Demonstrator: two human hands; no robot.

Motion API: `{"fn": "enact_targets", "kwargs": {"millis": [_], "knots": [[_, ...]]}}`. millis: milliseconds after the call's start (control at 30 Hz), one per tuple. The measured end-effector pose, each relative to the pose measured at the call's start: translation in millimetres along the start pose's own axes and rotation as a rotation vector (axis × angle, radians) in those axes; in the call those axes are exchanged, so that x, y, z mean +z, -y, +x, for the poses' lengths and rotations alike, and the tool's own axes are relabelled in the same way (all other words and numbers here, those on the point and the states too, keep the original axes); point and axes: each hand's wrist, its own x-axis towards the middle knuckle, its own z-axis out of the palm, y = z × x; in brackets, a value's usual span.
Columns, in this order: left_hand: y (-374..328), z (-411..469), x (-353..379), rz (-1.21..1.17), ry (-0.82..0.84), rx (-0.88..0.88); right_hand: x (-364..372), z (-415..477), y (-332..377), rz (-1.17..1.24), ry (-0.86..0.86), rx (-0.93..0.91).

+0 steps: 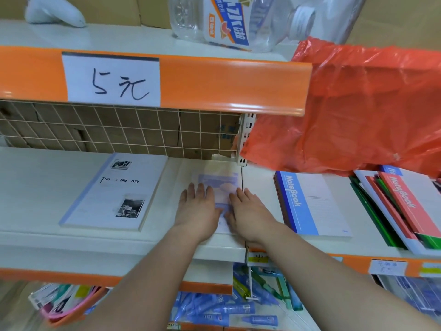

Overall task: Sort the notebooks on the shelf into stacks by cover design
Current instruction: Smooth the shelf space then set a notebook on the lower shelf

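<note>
the pale blue notebook (218, 185) lay long axis pointing away, right under both flat open hands, left hand (198, 211) and right hand (248, 211) pressing it.

A single wide-angle camera on the person's head stands close in front of the shelf (35, 187) and faces forward and somewhat down onto it, so that both forearms run from the near bottom edge up to the left hand (198, 209) and the right hand (248, 211) at mid-frame. It is near enough that the shelf spans the whole width, with the orange lip of the upper shelf (214, 87) slanting across the top, the wire grid (119, 130) at the far back, a red bag (358, 103) at the right, and pens (226, 309) on the tier below at the near bottom.
</note>
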Motion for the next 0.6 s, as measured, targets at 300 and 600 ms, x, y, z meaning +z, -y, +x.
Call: {"fn": "enact_targets", "kwargs": {"millis": [300, 600], "knots": [[-77.0, 20.3, -28.1, 0.045, -0.112, 0.178, -42.0, -40.4, -62.1, -0.017, -0.1, 0.126], [-226.0, 23.3, -27.7, 0.045, -0.118, 0.37, -58.2, -125.5, -200.2, -0.011, -0.115, 0.351]]}}
